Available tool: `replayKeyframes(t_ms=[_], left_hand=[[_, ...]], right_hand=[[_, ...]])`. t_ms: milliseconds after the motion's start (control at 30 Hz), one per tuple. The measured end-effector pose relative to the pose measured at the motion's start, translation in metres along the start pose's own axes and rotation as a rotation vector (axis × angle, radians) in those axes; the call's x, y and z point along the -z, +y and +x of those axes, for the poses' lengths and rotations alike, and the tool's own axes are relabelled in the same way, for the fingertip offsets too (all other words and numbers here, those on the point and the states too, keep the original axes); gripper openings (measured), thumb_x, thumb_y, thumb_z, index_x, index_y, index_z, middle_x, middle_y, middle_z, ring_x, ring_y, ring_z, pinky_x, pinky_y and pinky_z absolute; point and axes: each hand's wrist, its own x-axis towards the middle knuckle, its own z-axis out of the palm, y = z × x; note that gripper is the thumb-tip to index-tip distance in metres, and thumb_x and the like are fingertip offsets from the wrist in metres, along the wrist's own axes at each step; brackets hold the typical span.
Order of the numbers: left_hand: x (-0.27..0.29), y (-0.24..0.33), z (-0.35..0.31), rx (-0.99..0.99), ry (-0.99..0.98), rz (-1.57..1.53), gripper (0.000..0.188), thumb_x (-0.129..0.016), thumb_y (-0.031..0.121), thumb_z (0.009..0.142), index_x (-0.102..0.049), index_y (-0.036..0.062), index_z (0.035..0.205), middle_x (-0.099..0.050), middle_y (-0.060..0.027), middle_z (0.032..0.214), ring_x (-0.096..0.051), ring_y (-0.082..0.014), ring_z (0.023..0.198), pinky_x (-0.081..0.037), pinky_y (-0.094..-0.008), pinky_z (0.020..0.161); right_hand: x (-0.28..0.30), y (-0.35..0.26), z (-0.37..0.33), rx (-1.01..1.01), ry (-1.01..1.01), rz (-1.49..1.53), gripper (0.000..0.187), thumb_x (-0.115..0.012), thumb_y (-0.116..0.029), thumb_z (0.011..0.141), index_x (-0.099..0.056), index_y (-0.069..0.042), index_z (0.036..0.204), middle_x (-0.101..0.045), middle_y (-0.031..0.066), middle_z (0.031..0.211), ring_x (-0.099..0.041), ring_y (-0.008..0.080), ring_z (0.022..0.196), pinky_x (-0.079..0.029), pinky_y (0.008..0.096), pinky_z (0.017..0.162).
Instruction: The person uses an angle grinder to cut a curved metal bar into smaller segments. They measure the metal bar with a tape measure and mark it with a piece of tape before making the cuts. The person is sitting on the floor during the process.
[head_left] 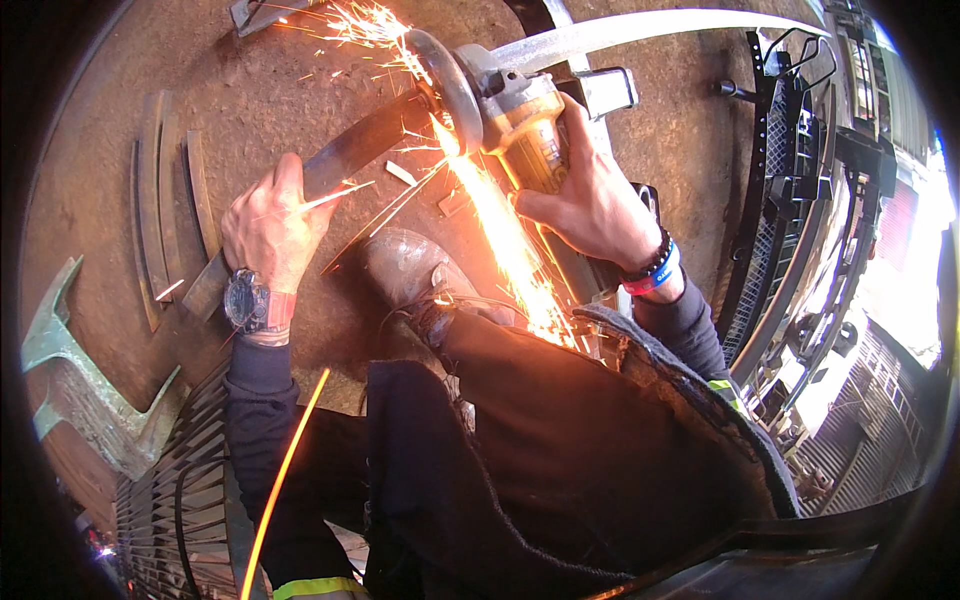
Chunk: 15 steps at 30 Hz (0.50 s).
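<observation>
My left hand (pixel 272 228) is closed around a flat steel bar (pixel 365 145), which slants up to the right. My right hand (pixel 605 205) is wrapped round the yellow body of an angle grinder (pixel 532 135). Its round guard (pixel 447 90) stands at the bar's far end, where a bright glow shows; guard and glare hide the disc's contact edge. A thick stream of sparks (pixel 500 235) pours down towards my leg, and more fly off at the upper left. Below the bar, my brown boot (pixel 410 270) rests on the floor.
Several narrow steel strips (pixel 150 195) lie on the brown floor (pixel 270 90) at the left. A green-edged steel beam (pixel 100 370) is at the lower left, beside a slatted metal rack (pixel 180 480). Black metal frames (pixel 770 190) stand along the right. A pale curved strip (pixel 660 28) crosses the top.
</observation>
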Motion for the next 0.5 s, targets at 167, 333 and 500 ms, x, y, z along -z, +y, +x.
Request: replayKeyframes(t_ms=[167, 333, 500], left_hand=[[0.004, 0.002, -0.001, 0.011, -0.034, 0.049, 0.042, -0.085, 0.037, 0.075, -0.056, 0.0083, 0.087, -0.069, -0.0145, 0.077, -0.069, -0.0378, 0.071, -0.054, -0.0478, 0.059], [0.004, 0.002, -0.001, 0.015, -0.021, 0.043, 0.043, -0.085, 0.036, 0.074, -0.056, 0.0083, 0.087, -0.068, -0.0140, 0.077, -0.069, -0.0372, 0.071, -0.053, -0.0479, 0.058], [0.002, 0.000, -0.001, 0.004, -0.015, 0.056, 0.043, -0.087, 0.033, 0.072, -0.055, 0.0086, 0.087, -0.067, -0.0127, 0.074, -0.069, -0.0357, 0.071, -0.053, -0.0471, 0.059]], right_hand=[[-0.002, -0.002, 0.004, 0.017, 0.016, 0.003, 0.106, -0.075, -0.031, 0.073, -0.013, 0.007, 0.151, -0.066, 0.0361, 0.093, -0.067, 0.0525, 0.092, -0.054, 0.0509, 0.080], [0.001, -0.001, -0.002, -0.026, -0.016, 0.006, 0.107, -0.074, -0.030, 0.073, -0.012, 0.007, 0.151, -0.066, 0.0338, 0.089, -0.067, 0.0512, 0.088, -0.054, 0.0504, 0.078], [0.001, 0.004, -0.013, -0.034, -0.055, 0.028, 0.107, -0.074, -0.030, 0.073, -0.012, 0.008, 0.151, -0.066, 0.0334, 0.088, -0.068, 0.0498, 0.087, -0.054, 0.0495, 0.078]])
